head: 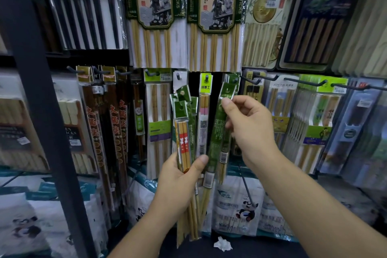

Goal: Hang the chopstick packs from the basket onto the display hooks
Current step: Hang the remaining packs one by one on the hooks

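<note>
My left hand (180, 176) grips a bundle of several green-topped chopstick packs (184, 130), held upright in front of the display. My right hand (249, 125) pinches one green chopstick pack (217, 132) near its top. The header of that pack (227, 90) sits at or just below the tip of a display hook (235, 80) where similar green packs hang; whether the hole is on the hook cannot be told. The basket is out of view.
Rows of hanging chopstick packs fill the wall. Dark hooks (303, 81) stick out toward me at the right. A dark shelf post (41, 111) crosses the left side. Panda-printed bags (236, 205) stand below, and a crumpled white paper (223, 244) lies on the dark floor.
</note>
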